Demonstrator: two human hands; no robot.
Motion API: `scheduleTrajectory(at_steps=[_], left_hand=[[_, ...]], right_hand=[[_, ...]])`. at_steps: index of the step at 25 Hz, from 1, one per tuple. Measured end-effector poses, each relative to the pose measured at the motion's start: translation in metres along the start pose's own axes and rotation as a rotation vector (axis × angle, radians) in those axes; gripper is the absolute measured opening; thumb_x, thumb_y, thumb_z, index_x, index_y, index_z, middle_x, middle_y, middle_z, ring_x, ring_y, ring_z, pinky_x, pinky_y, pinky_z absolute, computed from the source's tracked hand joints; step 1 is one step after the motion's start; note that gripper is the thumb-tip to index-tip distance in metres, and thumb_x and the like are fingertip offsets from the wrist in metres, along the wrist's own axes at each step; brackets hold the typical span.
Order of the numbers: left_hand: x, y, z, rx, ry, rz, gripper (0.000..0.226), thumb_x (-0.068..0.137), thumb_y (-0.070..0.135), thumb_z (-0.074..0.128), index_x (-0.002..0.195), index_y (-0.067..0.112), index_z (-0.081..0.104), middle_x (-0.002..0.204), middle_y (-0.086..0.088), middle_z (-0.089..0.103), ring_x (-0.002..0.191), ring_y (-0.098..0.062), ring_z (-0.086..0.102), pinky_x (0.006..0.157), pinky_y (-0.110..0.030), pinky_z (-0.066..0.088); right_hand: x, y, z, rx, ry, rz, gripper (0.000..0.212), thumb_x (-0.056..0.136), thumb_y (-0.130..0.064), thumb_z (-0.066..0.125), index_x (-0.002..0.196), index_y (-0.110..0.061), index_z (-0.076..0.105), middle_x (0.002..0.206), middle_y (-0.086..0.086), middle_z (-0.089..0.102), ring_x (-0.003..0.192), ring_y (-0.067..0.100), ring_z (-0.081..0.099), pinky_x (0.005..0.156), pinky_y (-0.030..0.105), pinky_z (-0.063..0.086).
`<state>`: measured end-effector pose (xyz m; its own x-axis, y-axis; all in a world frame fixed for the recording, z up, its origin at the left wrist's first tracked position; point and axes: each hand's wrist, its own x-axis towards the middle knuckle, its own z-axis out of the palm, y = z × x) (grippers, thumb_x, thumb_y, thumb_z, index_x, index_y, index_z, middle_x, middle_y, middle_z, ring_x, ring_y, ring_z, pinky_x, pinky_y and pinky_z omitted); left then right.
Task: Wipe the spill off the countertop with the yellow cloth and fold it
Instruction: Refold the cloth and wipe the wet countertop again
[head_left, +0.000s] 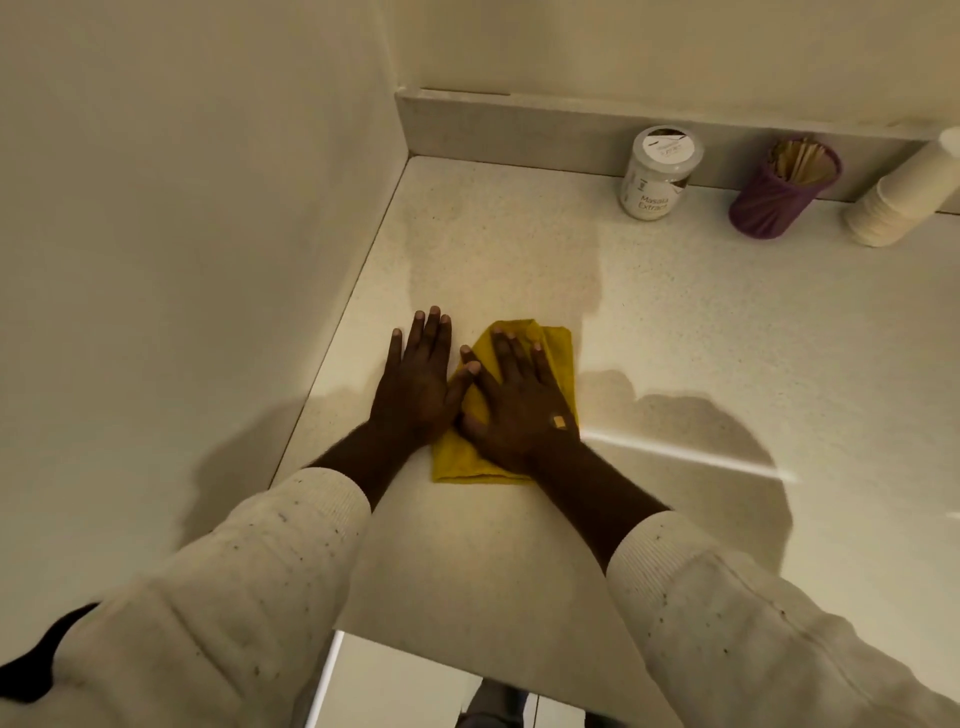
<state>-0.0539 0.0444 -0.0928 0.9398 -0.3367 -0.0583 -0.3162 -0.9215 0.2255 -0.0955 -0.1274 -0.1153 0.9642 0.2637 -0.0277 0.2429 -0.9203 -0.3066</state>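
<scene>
The yellow cloth (558, 358) lies folded into a narrow rectangle on the speckled white countertop (701, 332), near the left wall. My right hand (517, 402) rests flat on top of it, fingers spread, covering most of its middle. My left hand (415, 382) lies flat beside it on the bare counter, its thumb reaching onto the cloth's left edge. Both palms face down and neither hand grips anything. Beyond the cloth the counter shows a darker damp patch (504, 260). No liquid spill is visible.
A white wall (182, 234) runs along the counter's left edge. At the back stand a white jar labelled Masala Extract (657, 174), a purple holder with wooden sticks (784, 187) and a stack of paper cups on its side (904, 192). The counter's front edge (467, 662) is near my body.
</scene>
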Motion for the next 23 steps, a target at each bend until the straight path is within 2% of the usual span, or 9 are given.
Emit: scheduleTrajectory(at_steps=[4,10,13,16,20,23], left_hand=[[-0.024,0.025,0.002,0.013,0.059,0.077,0.08,0.1,0.058,0.017,0.159,0.004,0.016,0.168,-0.014,0.011,0.157,-0.028,0.005,0.127,-0.051,0.006],[-0.031,0.056,-0.002,0.096,-0.099,0.015,0.085,0.096,0.067,0.001,0.16,0.012,-0.007,0.169,-0.006,-0.011,0.155,-0.02,-0.015,0.127,-0.044,-0.006],[-0.038,0.06,-0.004,0.103,-0.11,0.009,0.084,0.097,0.067,0.001,0.159,0.012,-0.009,0.169,-0.006,-0.014,0.155,-0.019,-0.017,0.127,-0.044,-0.007],[-0.043,0.057,-0.005,0.09,-0.111,-0.002,0.082,0.099,0.065,0.006,0.16,0.012,-0.007,0.169,-0.005,-0.013,0.155,-0.019,-0.016,0.127,-0.045,-0.005],[-0.048,0.047,-0.004,0.076,-0.121,-0.032,0.083,0.098,0.066,0.005,0.16,0.012,-0.008,0.169,-0.006,-0.012,0.155,-0.019,-0.016,0.127,-0.046,-0.005],[-0.051,0.04,-0.003,0.058,-0.114,-0.04,0.084,0.097,0.066,0.004,0.16,0.011,-0.008,0.169,-0.007,-0.012,0.155,-0.02,-0.015,0.127,-0.046,-0.004]], right_hand=[[-0.042,-0.002,0.003,-0.016,-0.003,0.011,0.084,0.095,-0.077,0.026,0.164,-0.034,0.005,0.172,0.012,-0.002,0.159,0.026,-0.008,0.126,0.046,-0.011],[-0.093,0.066,-0.023,-0.059,0.023,0.228,0.086,0.094,-0.081,0.018,0.163,-0.036,-0.003,0.172,0.013,0.0,0.159,0.03,-0.002,0.127,0.054,-0.002],[-0.115,0.11,-0.041,-0.1,0.019,0.372,0.087,0.093,-0.081,0.014,0.164,-0.034,-0.002,0.172,0.014,0.001,0.159,0.03,-0.001,0.127,0.054,-0.002],[-0.127,0.112,-0.042,-0.105,0.024,0.428,0.088,0.092,-0.08,0.014,0.164,-0.031,0.0,0.172,0.017,0.001,0.159,0.031,-0.001,0.127,0.055,-0.002],[-0.136,0.051,-0.02,-0.048,0.038,0.276,0.088,0.093,-0.081,0.02,0.163,-0.034,-0.005,0.172,0.016,-0.001,0.158,0.033,-0.003,0.127,0.055,-0.003],[-0.132,0.001,0.006,0.022,0.007,0.113,0.088,0.093,-0.082,0.026,0.162,-0.04,-0.01,0.172,0.011,-0.008,0.158,0.031,-0.009,0.125,0.05,-0.011]])
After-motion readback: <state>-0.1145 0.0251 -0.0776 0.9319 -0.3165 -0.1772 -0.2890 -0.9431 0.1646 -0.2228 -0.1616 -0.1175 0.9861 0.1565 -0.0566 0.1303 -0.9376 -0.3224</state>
